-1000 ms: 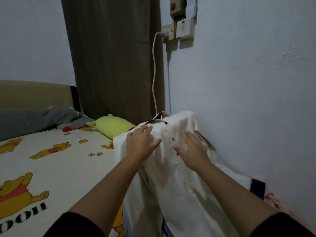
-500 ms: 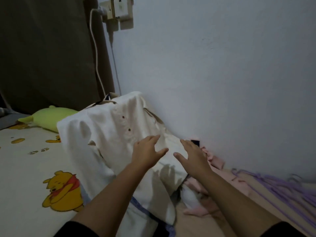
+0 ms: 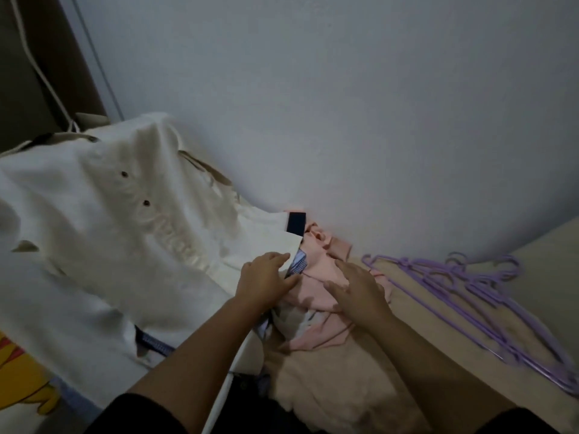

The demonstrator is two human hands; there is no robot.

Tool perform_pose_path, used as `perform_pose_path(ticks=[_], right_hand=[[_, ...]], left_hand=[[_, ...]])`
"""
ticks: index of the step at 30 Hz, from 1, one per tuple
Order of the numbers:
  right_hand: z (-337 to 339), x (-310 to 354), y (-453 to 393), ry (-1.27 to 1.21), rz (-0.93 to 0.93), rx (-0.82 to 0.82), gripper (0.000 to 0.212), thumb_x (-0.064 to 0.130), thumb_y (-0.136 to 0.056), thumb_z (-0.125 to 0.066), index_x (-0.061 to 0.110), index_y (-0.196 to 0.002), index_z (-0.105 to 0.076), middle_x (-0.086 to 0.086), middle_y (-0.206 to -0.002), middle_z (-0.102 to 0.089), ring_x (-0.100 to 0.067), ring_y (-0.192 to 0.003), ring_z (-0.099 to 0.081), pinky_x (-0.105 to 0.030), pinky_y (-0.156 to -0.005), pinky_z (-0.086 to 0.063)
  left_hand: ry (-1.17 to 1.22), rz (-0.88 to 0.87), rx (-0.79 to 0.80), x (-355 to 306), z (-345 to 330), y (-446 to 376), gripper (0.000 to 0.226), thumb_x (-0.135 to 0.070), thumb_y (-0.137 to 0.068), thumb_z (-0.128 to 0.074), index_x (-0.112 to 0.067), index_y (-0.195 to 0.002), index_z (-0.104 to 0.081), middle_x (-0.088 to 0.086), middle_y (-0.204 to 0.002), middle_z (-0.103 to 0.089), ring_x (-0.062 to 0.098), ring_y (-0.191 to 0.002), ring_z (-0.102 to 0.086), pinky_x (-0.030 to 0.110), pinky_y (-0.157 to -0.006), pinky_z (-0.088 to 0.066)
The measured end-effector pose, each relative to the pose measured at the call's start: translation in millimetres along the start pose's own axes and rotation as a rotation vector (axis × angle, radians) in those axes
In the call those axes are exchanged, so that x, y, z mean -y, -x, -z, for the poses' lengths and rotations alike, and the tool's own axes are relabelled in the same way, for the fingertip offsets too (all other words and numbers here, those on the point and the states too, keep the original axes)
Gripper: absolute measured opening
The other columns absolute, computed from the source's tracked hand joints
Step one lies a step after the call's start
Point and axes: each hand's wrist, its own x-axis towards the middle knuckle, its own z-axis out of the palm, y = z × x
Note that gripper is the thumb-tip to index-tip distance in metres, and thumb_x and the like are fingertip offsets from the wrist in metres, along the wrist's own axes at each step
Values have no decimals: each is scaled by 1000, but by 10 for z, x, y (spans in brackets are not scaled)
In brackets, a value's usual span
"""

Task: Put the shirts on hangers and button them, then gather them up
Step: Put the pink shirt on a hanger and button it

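A cream white shirt [image 3: 103,233] with dark buttons lies spread over a heap on the bed at the left. My left hand [image 3: 266,280] rests on its lower right hem, fingers straight. Right beside it lies a crumpled pink shirt [image 3: 316,286], and my right hand [image 3: 357,289] hovers flat over it with spread fingers. A strip of blue checked shirt [image 3: 297,264] shows between the two hands. Several purple hangers [image 3: 463,289] lie in a loose pile to the right, by the wall.
A grey wall [image 3: 344,104] rises directly behind the clothes. A white cable [image 3: 40,67] hangs along a brown curtain [image 3: 28,57] at the top left. A beige blanket [image 3: 344,380] covers the bed under the hangers. The cartoon-bear sheet [image 3: 22,380] shows at the lower left.
The view has swung right and down. Both hands have slid from the white shirt's buttoned chest down to its hem and the pink shirt. The hangers have come into view.
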Motion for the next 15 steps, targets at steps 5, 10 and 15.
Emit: perform_pose_path(ticks=[5,10,15], right_hand=[[-152,-330,-209,3,-46,32,56,50,-90,-50,31,-142,-36,3,-147,-38,-18,-133,-33,-38,-105,-30],[-344,-565,-505,-49,-52,71,56,46,-91,-54,24,-141,-40,0,-145,-41,-19,-132,-35,-34,-106,-30],[-603,-673,-735,-15,-6,121,44,43,-90,-54,20,-128,-55,-1,-134,-51,-21,-124,-43,-32,-97,-35]], left_hand=[[53,-65,46,-52,-387,-210,42,-42,-88,-58,-20,-124,-60,1,-116,-63,19,-102,-58,29,-83,-46],[17,-110,39,-4,-713,-410,50,-38,-90,-58,-20,-137,-51,1,-136,-51,15,-118,-48,30,-99,-41],[-49,-117,-26,86,-949,-545,49,-34,-89,-61,-18,-135,-54,5,-141,-49,21,-127,-44,36,-105,-36]])
